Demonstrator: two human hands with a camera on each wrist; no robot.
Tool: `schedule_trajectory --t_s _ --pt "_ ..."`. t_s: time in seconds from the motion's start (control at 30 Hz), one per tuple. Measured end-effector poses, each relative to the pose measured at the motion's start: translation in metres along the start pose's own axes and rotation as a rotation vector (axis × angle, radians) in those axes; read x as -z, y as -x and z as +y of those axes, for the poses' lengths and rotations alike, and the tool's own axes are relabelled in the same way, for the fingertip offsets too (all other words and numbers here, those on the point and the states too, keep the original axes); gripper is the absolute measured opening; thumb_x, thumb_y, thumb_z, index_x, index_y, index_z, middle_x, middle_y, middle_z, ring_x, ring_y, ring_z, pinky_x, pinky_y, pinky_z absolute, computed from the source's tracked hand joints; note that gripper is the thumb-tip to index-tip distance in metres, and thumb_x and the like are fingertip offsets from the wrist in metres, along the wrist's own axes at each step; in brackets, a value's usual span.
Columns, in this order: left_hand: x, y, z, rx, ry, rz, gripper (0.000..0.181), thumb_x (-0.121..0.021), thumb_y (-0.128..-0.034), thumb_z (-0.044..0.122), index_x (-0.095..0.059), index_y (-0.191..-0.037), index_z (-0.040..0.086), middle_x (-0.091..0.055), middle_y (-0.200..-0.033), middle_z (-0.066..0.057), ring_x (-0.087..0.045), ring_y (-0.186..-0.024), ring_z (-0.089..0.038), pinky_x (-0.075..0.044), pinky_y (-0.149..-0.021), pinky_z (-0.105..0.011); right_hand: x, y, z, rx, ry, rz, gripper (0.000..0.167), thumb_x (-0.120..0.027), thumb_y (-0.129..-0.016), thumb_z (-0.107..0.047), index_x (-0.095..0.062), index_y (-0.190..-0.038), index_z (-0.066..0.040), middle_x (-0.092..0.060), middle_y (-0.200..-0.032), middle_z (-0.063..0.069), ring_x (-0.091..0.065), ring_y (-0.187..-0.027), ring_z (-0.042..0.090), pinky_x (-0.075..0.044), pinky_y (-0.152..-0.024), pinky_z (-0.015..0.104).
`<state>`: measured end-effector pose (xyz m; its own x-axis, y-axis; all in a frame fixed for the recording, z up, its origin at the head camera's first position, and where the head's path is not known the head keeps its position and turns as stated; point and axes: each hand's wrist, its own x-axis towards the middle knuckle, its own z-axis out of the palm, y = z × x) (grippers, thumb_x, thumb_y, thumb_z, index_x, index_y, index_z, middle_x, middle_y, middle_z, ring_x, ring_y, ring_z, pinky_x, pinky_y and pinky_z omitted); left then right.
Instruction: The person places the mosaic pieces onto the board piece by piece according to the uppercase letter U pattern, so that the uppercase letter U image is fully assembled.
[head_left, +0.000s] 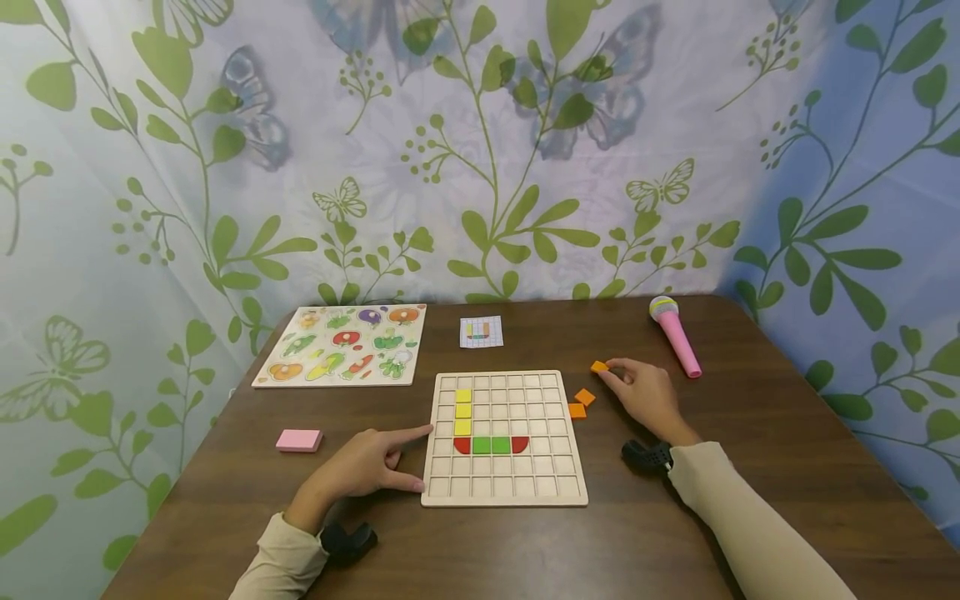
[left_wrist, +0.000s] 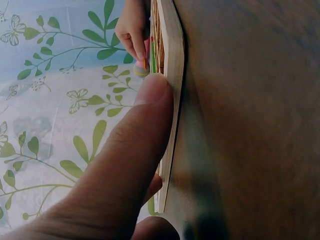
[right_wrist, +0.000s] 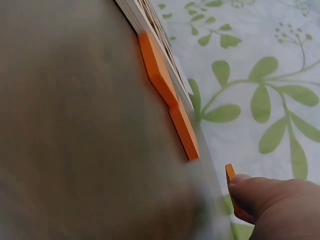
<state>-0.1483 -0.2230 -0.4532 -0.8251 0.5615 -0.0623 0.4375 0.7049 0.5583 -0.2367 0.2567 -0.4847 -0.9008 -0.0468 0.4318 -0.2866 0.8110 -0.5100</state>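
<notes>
A wooden grid board (head_left: 504,492) lies mid-table, with three yellow squares (head_left: 462,411) in a column above a row of two green squares (head_left: 491,445) between red rounded corner tiles (head_left: 520,445). My left hand (head_left: 367,462) touches the board's left edge with index finger and thumb extended; in the left wrist view the thumb (left_wrist: 125,135) presses the rim. To the board's right, my right hand (head_left: 645,396) pinches an orange square tile (head_left: 598,367) between thumb and fingers. Two more orange tiles (head_left: 585,397) lie at the board's right edge, near that hand.
A small pattern card (head_left: 491,325) lies behind the board. A vegetable puzzle (head_left: 300,375) is at the back left, a pink block (head_left: 299,441) at the left. A pink toy microphone (head_left: 681,342) lies at the back right. A leaf-print curtain hangs behind the table.
</notes>
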Motion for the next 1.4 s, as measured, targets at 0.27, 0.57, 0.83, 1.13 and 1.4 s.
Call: schedule_trajectory --t_s 0.27,0.57,0.83,1.13,1.4 --pt "-0.001 0.000 0.001 0.002 -0.016 0.005 0.087 -0.079 -0.0800 0.061 -0.049 -0.154 0.029 -0.033 -0.058 0.013 -0.026 -0.051 -0.003 -0.029 -0.052 -0.022 -0.003 0.012 -0.017 0.034 -0.085 0.000 0.028 -0.080 -0.091 -0.030 -0.079 -0.109 -0.009 -0.036 -0.053 -0.007 -0.031 -0.045 0.011 -0.024 -0.046 0.026" --pt "0.001 0.000 0.002 0.000 -0.008 0.002 0.087 -0.079 -0.0803 0.061 -0.049 -0.154 0.027 -0.033 -0.058 0.012 -0.027 -0.051 -0.003 -0.029 -0.052 -0.023 -0.003 0.015 -0.029 0.038 -0.166 0.008 0.028 -0.080 -0.091 -0.031 -0.079 -0.109 -0.010 -0.034 -0.054 -0.007 -0.029 -0.045 0.008 -0.024 -0.047 0.027" --pt "0.000 0.000 0.001 -0.005 -0.022 0.007 0.086 -0.078 -0.0802 0.061 -0.049 -0.154 0.028 -0.033 -0.059 0.013 -0.027 -0.052 -0.003 -0.029 -0.053 -0.022 -0.007 0.014 -0.049 0.060 -0.207 -0.045 0.028 -0.080 -0.091 -0.036 -0.080 -0.108 -0.013 -0.034 -0.052 -0.008 -0.027 -0.043 0.008 -0.023 -0.046 0.026" --pt "0.000 0.001 0.001 -0.003 -0.017 0.000 0.087 -0.078 -0.0802 0.062 -0.049 -0.154 0.027 -0.032 -0.058 0.013 -0.026 -0.051 -0.003 -0.029 -0.053 -0.022 -0.012 0.021 -0.071 0.060 -0.294 -0.156 0.030 -0.081 -0.089 -0.036 -0.080 -0.110 -0.014 -0.033 -0.051 -0.009 -0.024 -0.044 0.006 -0.021 -0.044 0.025" --pt "0.001 0.001 0.003 -0.004 -0.015 -0.002 0.086 -0.079 -0.0806 0.060 -0.049 -0.154 0.026 -0.032 -0.058 0.013 -0.026 -0.052 -0.003 -0.029 -0.053 -0.022 -0.017 0.027 -0.086 0.085 -0.330 -0.236 0.025 -0.083 -0.088 -0.035 -0.081 -0.107 -0.019 -0.034 -0.052 -0.010 -0.025 -0.045 0.004 -0.023 -0.045 0.026"
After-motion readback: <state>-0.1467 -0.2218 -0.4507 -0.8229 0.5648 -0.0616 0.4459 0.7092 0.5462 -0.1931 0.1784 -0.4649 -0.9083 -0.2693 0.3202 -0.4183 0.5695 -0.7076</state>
